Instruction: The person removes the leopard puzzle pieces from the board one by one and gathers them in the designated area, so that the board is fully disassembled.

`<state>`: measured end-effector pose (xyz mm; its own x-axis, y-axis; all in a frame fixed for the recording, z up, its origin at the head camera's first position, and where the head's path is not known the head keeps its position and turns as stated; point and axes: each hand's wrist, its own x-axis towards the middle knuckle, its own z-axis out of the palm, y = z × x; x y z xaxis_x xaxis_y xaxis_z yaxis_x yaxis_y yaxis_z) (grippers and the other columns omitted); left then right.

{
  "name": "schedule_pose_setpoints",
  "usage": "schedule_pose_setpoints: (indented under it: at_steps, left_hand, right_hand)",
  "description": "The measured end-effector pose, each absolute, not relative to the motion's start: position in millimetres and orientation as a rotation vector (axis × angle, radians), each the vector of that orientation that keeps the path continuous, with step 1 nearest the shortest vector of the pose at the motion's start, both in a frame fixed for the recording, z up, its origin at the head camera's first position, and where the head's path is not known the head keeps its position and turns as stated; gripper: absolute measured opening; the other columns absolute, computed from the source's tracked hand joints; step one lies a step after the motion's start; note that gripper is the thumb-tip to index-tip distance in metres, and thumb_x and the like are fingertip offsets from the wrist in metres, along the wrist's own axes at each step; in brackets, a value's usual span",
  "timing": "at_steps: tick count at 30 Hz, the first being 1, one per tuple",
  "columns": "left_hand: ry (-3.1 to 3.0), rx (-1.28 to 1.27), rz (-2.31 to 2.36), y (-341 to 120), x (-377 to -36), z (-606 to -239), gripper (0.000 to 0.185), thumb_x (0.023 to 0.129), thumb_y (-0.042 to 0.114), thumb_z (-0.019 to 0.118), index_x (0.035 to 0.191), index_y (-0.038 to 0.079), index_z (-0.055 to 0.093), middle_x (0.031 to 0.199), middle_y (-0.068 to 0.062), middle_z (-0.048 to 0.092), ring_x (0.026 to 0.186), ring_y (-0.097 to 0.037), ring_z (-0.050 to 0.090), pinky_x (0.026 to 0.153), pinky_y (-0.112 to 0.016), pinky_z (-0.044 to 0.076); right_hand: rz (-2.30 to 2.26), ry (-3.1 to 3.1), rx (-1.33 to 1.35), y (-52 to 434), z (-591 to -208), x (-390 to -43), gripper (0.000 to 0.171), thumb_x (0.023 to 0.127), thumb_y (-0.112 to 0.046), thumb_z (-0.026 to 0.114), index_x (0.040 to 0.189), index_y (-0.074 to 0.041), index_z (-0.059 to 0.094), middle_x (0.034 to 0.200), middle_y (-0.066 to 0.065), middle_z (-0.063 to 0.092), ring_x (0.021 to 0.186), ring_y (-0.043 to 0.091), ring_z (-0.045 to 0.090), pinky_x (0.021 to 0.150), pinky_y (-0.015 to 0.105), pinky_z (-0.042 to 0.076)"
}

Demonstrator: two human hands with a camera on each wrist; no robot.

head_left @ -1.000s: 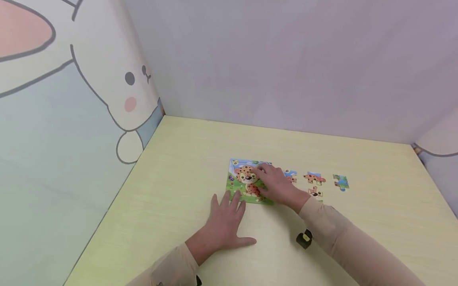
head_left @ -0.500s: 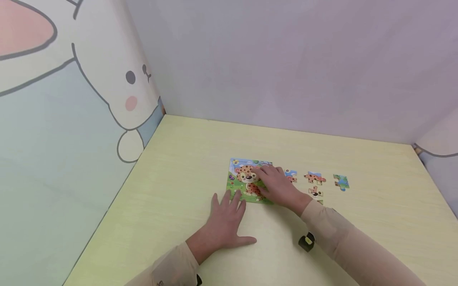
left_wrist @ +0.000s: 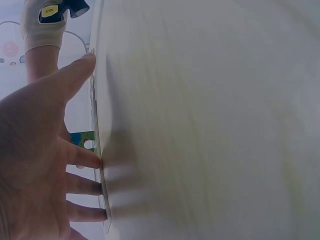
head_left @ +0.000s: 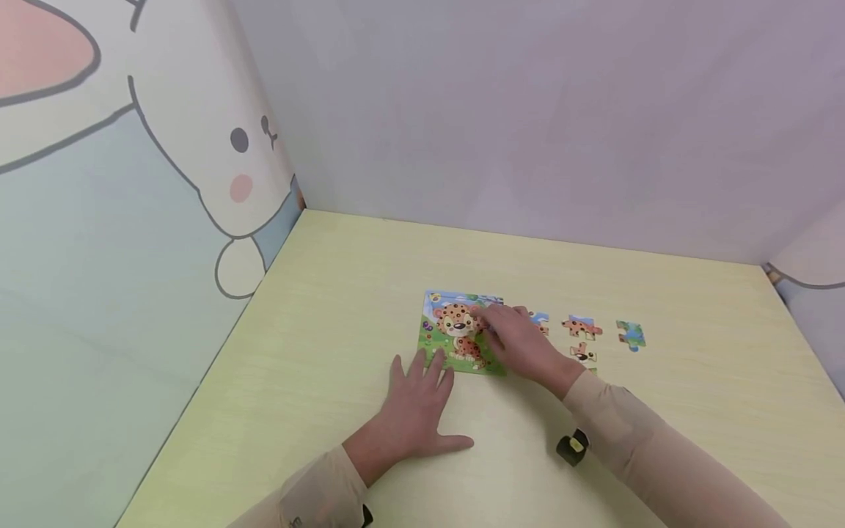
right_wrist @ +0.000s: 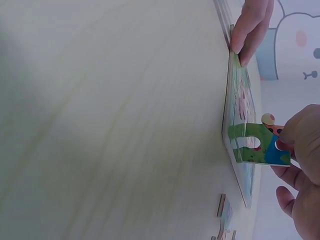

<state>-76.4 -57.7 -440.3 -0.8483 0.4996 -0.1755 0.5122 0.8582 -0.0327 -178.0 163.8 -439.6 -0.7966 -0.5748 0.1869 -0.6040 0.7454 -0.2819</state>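
A square jigsaw board (head_left: 430,346) with a spotted leopard cub on grass lies flat on the table. My left hand (head_left: 411,416) rests with spread fingers at its near left corner, fingertips on the near edge. Over the board's right side, my right hand (head_left: 524,343) pinches a jigsaw piece (right_wrist: 272,156) between thumb and fingers. In the right wrist view this piece is green, blue and orange with a round knob, and stands on edge above the board. From the head view my right hand covers it. The left wrist view catches a green-blue bit of the piece (left_wrist: 76,138) behind my fingers.
Right of the board lie several loose jigsaw pieces: a blue-and-spotted one (head_left: 581,327), a blue-green one (head_left: 631,335), one with an eye (head_left: 583,353), and one partly behind my right hand (head_left: 540,321). A pale curtain (head_left: 502,132) closes off the table's back.
My right hand has shifted slightly right over the board, its thumb drawn up closer to the fingers, uncovering more of the cub. My left hand has stayed in place.
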Motion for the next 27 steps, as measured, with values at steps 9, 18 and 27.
schedule_pose_setpoints:
  at_steps: [9, 18, 27]
  left_hand:
    - [2.876, 0.779, -0.110, -57.4, -76.8, -440.6, 0.106, 0.082, 0.093, 0.048, 0.155, 0.017, 0.051, 0.167, -0.010, 0.040, 0.150, -0.038, 0.041, 0.111, -0.067, 0.039]
    - [2.871, 0.771, -0.099, -56.3, -76.3, -440.7, 0.106, 0.081, 0.093, 0.049, 0.154, 0.017, 0.051, 0.166, -0.010, 0.040, 0.150, -0.037, 0.041, 0.111, -0.067, 0.039]
    - [2.889, 0.779, -0.098, -57.1, -74.9, -443.3, 0.106, 0.081, 0.093, 0.050, 0.153, 0.016, 0.052, 0.165, -0.011, 0.041, 0.149, -0.037, 0.042, 0.111, -0.067, 0.039]
  right_hand:
    - [0.707, -2.910, 0.847, 170.5, -436.1, -183.5, 0.034, 0.102, -0.003, 0.061, 0.137, -0.003, 0.062, 0.100, 0.004, 0.069, 0.086, 0.017, 0.065, 0.097, 0.057, 0.048]
    - [0.806, -2.976, 0.766, 224.7, -407.4, -185.7, 0.039, 0.102, 0.003, 0.057, 0.141, 0.001, 0.054, 0.103, 0.011, 0.072, 0.085, 0.020, 0.070, 0.069, 0.034, 0.057]
    - [0.494, -3.188, 0.696, 316.7, -391.5, -176.7, 0.039, 0.099, 0.000, 0.061, 0.137, 0.002, 0.054, 0.098, 0.006, 0.072, 0.077, 0.009, 0.062, 0.061, 0.028, 0.048]
